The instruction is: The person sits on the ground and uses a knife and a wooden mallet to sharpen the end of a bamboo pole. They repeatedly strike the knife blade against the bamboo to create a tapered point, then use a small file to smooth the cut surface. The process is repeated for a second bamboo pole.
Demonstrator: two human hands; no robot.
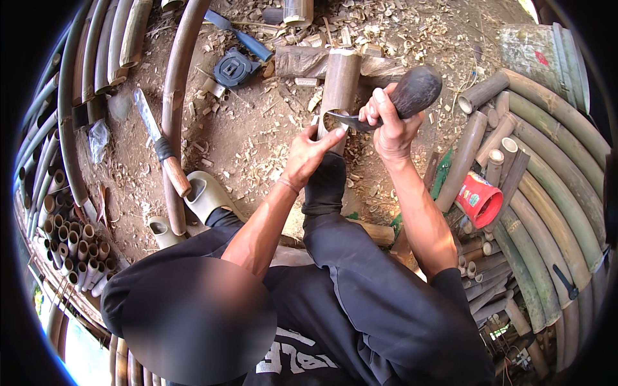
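A brown bamboo tube (pixel 340 80) slants away from me, its far part resting against a short log (pixel 297 62). Its near end lies by my foot in a dark sock (pixel 324 183). My left hand (pixel 308 153) grips the tube near that end, thumb stretched toward the blade. In my right hand (pixel 394 128) is a knife with a thick dark handle (pixel 418 91), fist closed around it. The curved blade (pixel 347 119) points left and meets the tube's cut near end, just above my left thumb. The fingers under the tube are partly hidden.
Left on the shaving-strewn dirt lie a wooden-handled knife (pixel 161 143), a tape measure (pixel 234 68), a blue-handled tool (pixel 250 44) and olive clogs (pixel 207 195). Bamboo poles (pixel 550 186) and a red container (pixel 481 201) flank my right arm. Short tubes (pixel 76 251) are stacked left.
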